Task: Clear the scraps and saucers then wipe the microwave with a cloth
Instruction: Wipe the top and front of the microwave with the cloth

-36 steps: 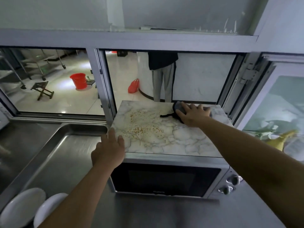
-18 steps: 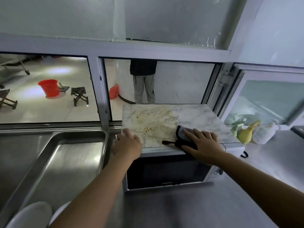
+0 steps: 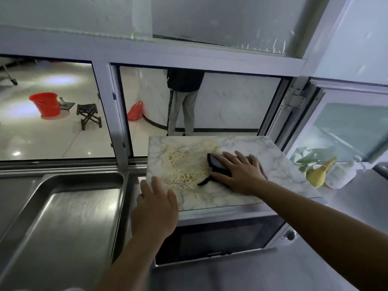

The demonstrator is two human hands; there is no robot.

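The right hand (image 3: pixel 239 175) lies flat, fingers spread, pressing a dark cloth (image 3: pixel 218 164) onto the marbled top (image 3: pixel 273 171) of the microwave (image 3: pixel 210 242); it pins the cloth under the palm more than it clenches it, and a thin dark strap of the cloth trails out toward the near edge. The left hand (image 3: pixel 155 208) holds nothing: it rests open on the top's near left corner, apparently steadying the oven. Nearest the viewer, a pale rounded edge at the bottom of the frame may be a saucer, but too little shows to tell. To the left, the steel sink (image 3: pixel 63 217) looks bare. No saucers or loose scraps are visible on the microwave, so the clearing part seems done, as far as this view shows. The wiping is under way but far from finished: a wide patch of orange-yellow specks (image 3: pixel 184 164) covers the left and middle of the top, just beside the cloth's left edge, while the marble right of the hand looks clean. The dark door and the knob (image 3: pixel 290 235) at the lower right show no sign either way of being wiped. Further right, a yellow spray bottle (image 3: pixel 319 174) stands on the counter, well apart from the hands. Beyond the window, a person stands on a tiled floor, with a red bucket (image 3: pixel 45 103) and a stool farther left.
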